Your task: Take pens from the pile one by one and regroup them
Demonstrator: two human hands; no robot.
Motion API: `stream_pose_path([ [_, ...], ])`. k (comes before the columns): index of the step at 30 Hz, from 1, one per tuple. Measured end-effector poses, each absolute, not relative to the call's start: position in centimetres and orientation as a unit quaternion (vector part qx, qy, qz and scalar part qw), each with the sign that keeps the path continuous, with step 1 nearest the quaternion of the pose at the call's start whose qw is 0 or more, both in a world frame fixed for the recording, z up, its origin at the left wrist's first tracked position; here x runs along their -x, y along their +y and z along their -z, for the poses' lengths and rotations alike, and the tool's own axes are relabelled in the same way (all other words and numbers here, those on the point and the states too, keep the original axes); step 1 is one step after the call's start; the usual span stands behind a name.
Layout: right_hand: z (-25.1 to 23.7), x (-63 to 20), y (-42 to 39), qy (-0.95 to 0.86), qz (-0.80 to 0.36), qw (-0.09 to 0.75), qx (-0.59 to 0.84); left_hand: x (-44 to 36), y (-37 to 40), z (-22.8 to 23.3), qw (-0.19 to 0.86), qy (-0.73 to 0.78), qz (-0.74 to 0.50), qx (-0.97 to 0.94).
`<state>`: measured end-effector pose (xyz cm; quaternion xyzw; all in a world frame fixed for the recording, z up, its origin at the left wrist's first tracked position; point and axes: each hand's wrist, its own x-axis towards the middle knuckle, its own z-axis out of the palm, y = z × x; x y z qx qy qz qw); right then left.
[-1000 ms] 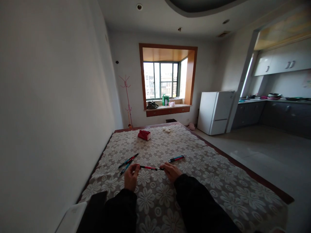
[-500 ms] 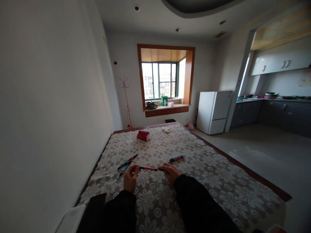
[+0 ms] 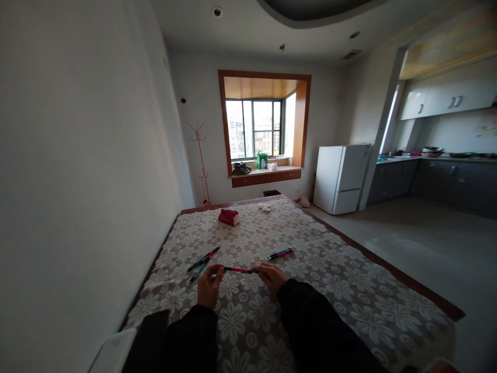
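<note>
My left hand is closed, its thumb and fingertips pinching the left end of a red-and-black pen held level just above the tablecloth. At the pen's other end my right hand pinches a small black pen part, which now meets the pen's tip. Whether it is a cap or a tip piece is too small to tell. Left of my left hand lie several red, black and teal pens, partly crossing. Beyond my right hand, pens in blue, red and black lie close side by side.
A floral lace tablecloth covers the table. Farther back sit a red tissue pack and a crumpled white tissue. A white-and-black object stands at the near left corner. The wall runs along the table's left side.
The gap between the pen and the small black part has closed; the two now touch. My hands have otherwise barely moved, and the pens on the table lie as before.
</note>
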<state>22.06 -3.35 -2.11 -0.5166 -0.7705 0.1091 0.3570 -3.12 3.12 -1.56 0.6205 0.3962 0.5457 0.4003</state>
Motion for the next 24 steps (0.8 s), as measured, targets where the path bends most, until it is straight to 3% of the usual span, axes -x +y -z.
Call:
stream_pose_path([
  [10,3.0,-22.2,-3.0,-0.762,-0.11,0.341,0.539,3.2,2.7,1.2,0.38,0.383,-0.513,-0.668],
  [19,2.3,-25.2,-2.5,-0.652,0.03,0.244,0.717,2.7,2.2,1.2,0.361,0.421,-0.492,-0.671],
  [24,2.3,-26.1,-2.5,-0.613,0.038,0.208,0.761,2.7,2.3,1.4,0.366,0.408,-0.468,-0.693],
])
